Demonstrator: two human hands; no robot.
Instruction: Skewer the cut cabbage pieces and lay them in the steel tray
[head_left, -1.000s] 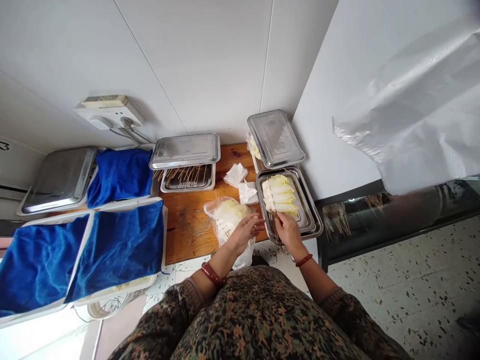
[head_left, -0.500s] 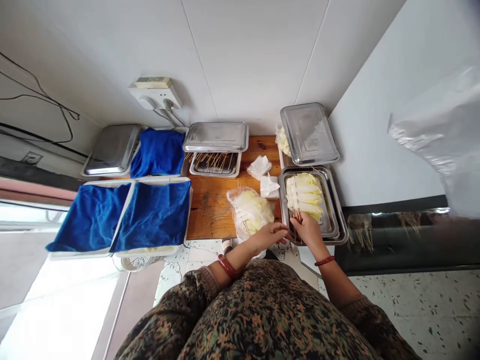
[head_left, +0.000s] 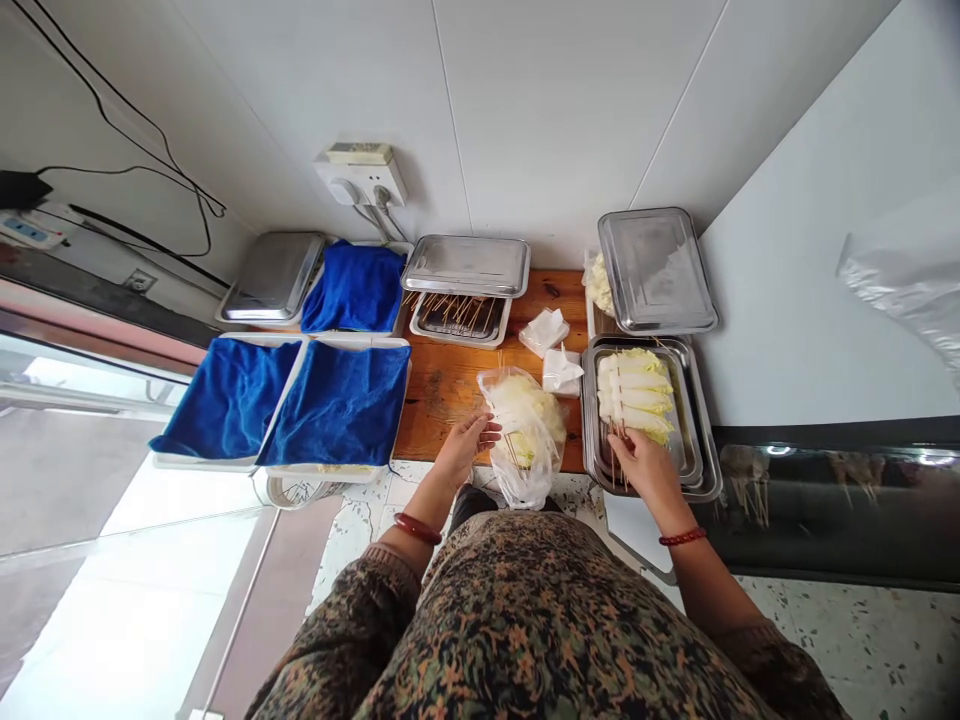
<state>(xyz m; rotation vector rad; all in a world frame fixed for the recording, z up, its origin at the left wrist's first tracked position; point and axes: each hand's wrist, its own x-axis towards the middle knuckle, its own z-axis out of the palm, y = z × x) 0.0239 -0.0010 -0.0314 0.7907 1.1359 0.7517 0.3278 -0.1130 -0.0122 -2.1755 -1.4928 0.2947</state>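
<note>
My right hand (head_left: 646, 468) is closed around the lower ends of thin wooden skewers (head_left: 616, 452) at the front of a metal tray (head_left: 686, 440). Skewered napa cabbage leaves (head_left: 634, 390) lie side by side in that tray, white stems to the left and yellow-green tips to the right. To the left, a clear plastic bag (head_left: 529, 480) of cabbage with several skewers sits at the table's front edge. Beside its left side is my left hand (head_left: 466, 448), empty, fingers apart; whether the fingertips touch the plastic I cannot tell.
Two white tissue packs (head_left: 561, 372) lie between bag and tray. Behind stand a lidded tray of skewers (head_left: 466, 268) and a tilted metal lid (head_left: 660, 270). Blue cloths (head_left: 337, 405) cover trays on the left. A wall socket (head_left: 364, 180) with plugs is above the wooden table (head_left: 427, 390).
My left hand has moved left, from beside the tray to the left side of the plastic bag. My right hand stays at the skewers in the tray. The view has shifted left.
</note>
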